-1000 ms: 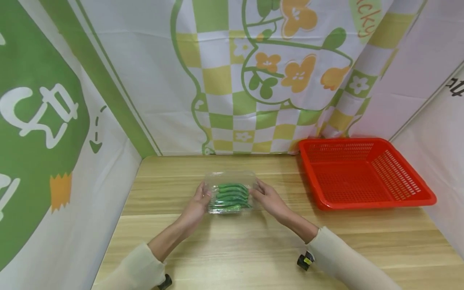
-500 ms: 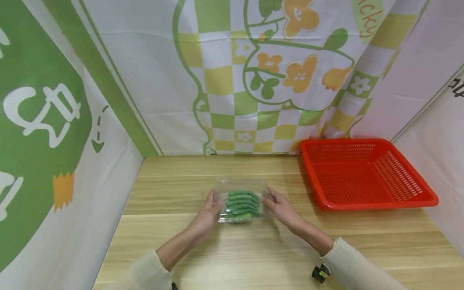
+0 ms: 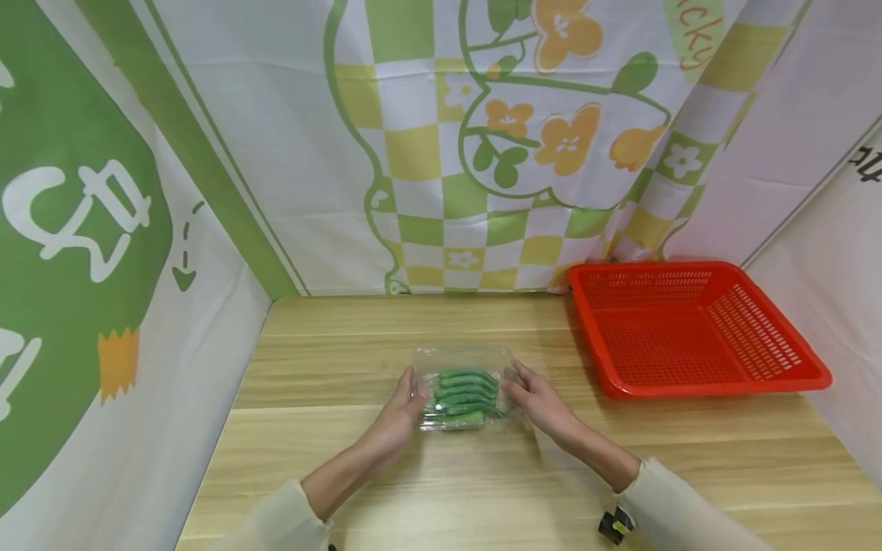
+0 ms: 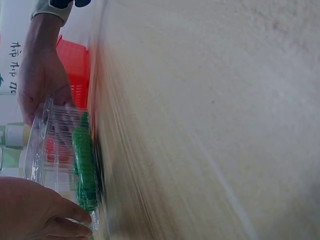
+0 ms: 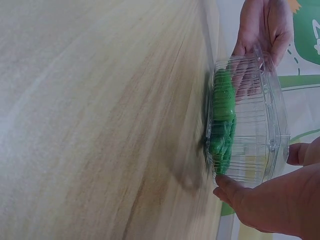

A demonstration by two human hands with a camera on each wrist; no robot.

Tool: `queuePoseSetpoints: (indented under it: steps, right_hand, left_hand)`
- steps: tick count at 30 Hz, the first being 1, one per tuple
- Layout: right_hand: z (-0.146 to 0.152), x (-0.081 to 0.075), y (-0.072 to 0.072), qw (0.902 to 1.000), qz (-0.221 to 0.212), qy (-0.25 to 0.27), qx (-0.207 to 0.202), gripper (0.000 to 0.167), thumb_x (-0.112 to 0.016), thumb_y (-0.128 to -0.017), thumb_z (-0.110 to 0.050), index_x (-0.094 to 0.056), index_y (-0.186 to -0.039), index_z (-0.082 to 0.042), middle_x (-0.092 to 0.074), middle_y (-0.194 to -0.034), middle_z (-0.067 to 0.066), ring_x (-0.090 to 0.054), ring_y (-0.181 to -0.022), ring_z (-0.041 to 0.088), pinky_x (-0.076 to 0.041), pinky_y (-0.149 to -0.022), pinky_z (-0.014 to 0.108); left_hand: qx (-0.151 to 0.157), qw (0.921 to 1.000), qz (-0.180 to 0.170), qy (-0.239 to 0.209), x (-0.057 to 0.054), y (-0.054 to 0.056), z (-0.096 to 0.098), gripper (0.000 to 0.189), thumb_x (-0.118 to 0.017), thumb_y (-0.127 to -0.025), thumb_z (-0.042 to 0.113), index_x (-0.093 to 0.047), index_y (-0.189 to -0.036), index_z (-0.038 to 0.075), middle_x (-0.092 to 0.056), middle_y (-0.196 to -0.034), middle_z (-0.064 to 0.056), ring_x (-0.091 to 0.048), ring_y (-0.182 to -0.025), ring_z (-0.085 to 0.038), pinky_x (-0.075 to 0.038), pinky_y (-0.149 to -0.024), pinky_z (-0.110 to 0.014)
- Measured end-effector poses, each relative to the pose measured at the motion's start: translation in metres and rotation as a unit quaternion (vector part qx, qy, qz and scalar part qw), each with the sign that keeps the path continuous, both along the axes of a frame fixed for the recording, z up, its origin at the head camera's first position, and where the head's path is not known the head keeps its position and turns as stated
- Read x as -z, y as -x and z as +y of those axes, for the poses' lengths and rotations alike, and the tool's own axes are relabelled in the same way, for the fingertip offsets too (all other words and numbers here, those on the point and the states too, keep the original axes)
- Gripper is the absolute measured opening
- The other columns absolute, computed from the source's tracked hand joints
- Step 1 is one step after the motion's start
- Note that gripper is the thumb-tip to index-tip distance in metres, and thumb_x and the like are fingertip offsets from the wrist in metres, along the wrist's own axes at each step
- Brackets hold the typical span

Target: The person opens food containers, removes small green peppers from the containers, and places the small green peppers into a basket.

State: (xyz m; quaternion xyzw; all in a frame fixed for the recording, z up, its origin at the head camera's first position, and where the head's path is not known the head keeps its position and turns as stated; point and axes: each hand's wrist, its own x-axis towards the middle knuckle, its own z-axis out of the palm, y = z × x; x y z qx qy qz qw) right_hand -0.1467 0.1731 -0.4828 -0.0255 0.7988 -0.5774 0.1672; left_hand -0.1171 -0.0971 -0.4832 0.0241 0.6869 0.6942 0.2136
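A clear plastic clamshell box (image 3: pixel 463 357) stands near the middle of the wooden table, closed, with several long green peppers (image 3: pixel 466 389) lying side by side inside. My left hand (image 3: pixel 396 417) grips its left end, thumb on top. At the opposite end, my right hand (image 3: pixel 549 407) holds it the same way. In the left wrist view the box (image 4: pixel 37 150) appears side-on, with the peppers (image 4: pixel 84 162) along its bottom. Both hands also flank the box (image 5: pixel 272 125) in the right wrist view. Whether its base touches the table is hard to tell.
A red perforated plastic basket (image 3: pixel 658 344) sits at the right rear of the wooden table (image 3: pixel 331 329), with nothing in it. Printed cloth walls (image 3: pixel 482 176) stand behind and on both sides. A small black device (image 3: pixel 615 526) is at the right sleeve.
Both hands have carried the box to the right and slightly nearer to me, mostly in the first half second. The grip at each end is the same, and the basket stays in place.
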Motion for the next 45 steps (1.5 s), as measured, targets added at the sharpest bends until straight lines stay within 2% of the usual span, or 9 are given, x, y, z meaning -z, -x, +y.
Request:
queuePoseSetpoints:
  steps: [10,17,29,35,41,45]
  right_hand:
    - [-0.001,0.008,0.000,0.9999,0.004,-0.014,0.006,0.072,-0.055,-0.111,-0.023,-0.018,-0.164,0.009,-0.030,-0.166,0.032,-0.030,-0.155,0.042,-0.028,-0.127,0.056]
    - [0.001,0.007,-0.002,0.9998,0.012,-0.015,0.004,0.074,-0.056,-0.110,-0.024,-0.018,-0.164,0.010,-0.031,-0.165,0.032,-0.032,-0.154,0.043,-0.030,-0.125,0.057]
    - [-0.002,0.006,-0.005,0.9995,0.019,-0.021,0.013,0.074,-0.058,-0.110,-0.025,-0.020,-0.163,0.012,-0.034,-0.163,0.035,-0.035,-0.152,0.047,-0.034,-0.123,0.060]
    - [-0.003,0.001,-0.007,0.9996,0.016,-0.020,0.014,0.076,-0.057,-0.110,-0.022,-0.015,-0.164,0.011,-0.042,-0.159,0.034,-0.043,-0.148,0.046,-0.037,-0.123,0.060]
    - [-0.001,0.000,-0.006,0.9995,0.017,-0.024,0.013,0.078,-0.058,-0.110,-0.024,-0.013,-0.165,0.008,-0.039,-0.161,0.035,-0.043,-0.148,0.047,-0.036,-0.123,0.061]
    - [0.002,0.001,-0.004,0.9973,0.050,-0.053,0.008,0.077,-0.056,-0.110,-0.025,-0.013,-0.167,0.005,-0.033,-0.166,0.032,-0.039,-0.150,0.048,-0.035,-0.123,0.062]
  left_hand:
    - [0.001,0.9998,-0.015,-0.016,0.005,-0.002,0.000,0.075,-0.033,-0.116,0.022,0.022,-0.165,0.005,0.023,-0.173,-0.021,0.017,-0.160,-0.042,0.001,-0.129,-0.061]
    - [0.001,0.9998,-0.016,-0.013,0.006,-0.001,0.000,0.075,-0.033,-0.117,0.022,0.022,-0.165,0.005,0.023,-0.173,-0.020,0.017,-0.160,-0.041,0.001,-0.129,-0.060]
    - [-0.002,0.9999,-0.011,-0.007,0.008,0.000,-0.003,0.075,-0.037,-0.116,0.020,0.016,-0.167,0.004,0.014,-0.174,-0.023,0.011,-0.161,-0.042,-0.004,-0.130,-0.059]
    - [-0.003,0.9999,-0.011,0.009,0.006,-0.001,-0.005,0.076,-0.040,-0.115,0.022,0.013,-0.168,0.005,0.010,-0.175,-0.023,0.008,-0.162,-0.043,-0.006,-0.130,-0.060]
    - [-0.006,0.9999,-0.015,-0.004,0.006,0.000,-0.008,0.079,-0.044,-0.114,0.022,0.011,-0.168,0.004,0.009,-0.175,-0.023,0.007,-0.162,-0.043,-0.007,-0.130,-0.058]
    - [-0.012,0.9995,-0.020,-0.020,0.005,0.001,-0.013,0.078,-0.045,-0.113,0.020,0.008,-0.168,0.002,0.006,-0.175,-0.025,0.003,-0.162,-0.045,-0.007,-0.130,-0.059]
